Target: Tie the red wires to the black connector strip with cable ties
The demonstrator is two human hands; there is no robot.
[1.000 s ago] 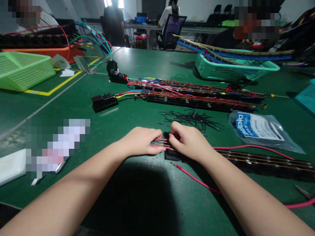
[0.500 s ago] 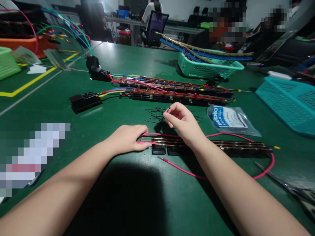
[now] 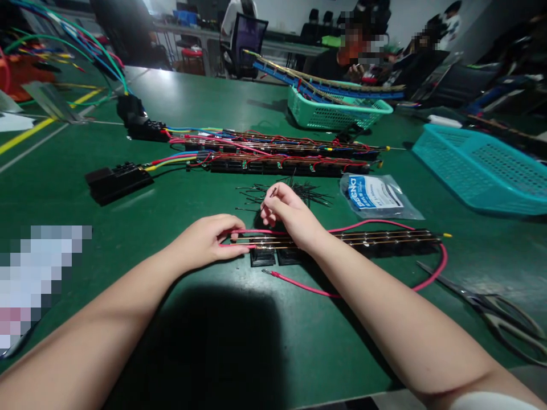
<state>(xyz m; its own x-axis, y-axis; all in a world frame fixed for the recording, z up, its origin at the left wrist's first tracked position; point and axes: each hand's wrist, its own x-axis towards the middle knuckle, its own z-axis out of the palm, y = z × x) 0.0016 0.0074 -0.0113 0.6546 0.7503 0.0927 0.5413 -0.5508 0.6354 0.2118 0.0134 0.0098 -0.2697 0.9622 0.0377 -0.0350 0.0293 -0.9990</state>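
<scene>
My left hand (image 3: 205, 239) is closed around the left end of a black segmented strip (image 3: 384, 245) with copper-coloured rods, pinching the red wire (image 3: 363, 224) that runs along it. My right hand (image 3: 287, 212) hovers over the strip, thumb and fingers pinching a thin black cable tie (image 3: 274, 192). Just behind that hand lies a loose pile of black cable ties (image 3: 314, 195). The red wire's thick loop curls round the strip's right end, and its bare metal tip (image 3: 267, 271) rests in front of the strip. My right forearm hides part of the strip.
Two wired strips (image 3: 294, 165) with black connectors (image 3: 119, 181) lie farther back. A labelled plastic bag (image 3: 380, 196) and scissors (image 3: 482, 302) are on the right. Teal baskets (image 3: 482, 171) stand at right and back. People sit in the background.
The view has shifted, so things sit farther left in the picture. My right hand has drawn back from the pile with a cable tie. My left hand stays at the strip's end.
</scene>
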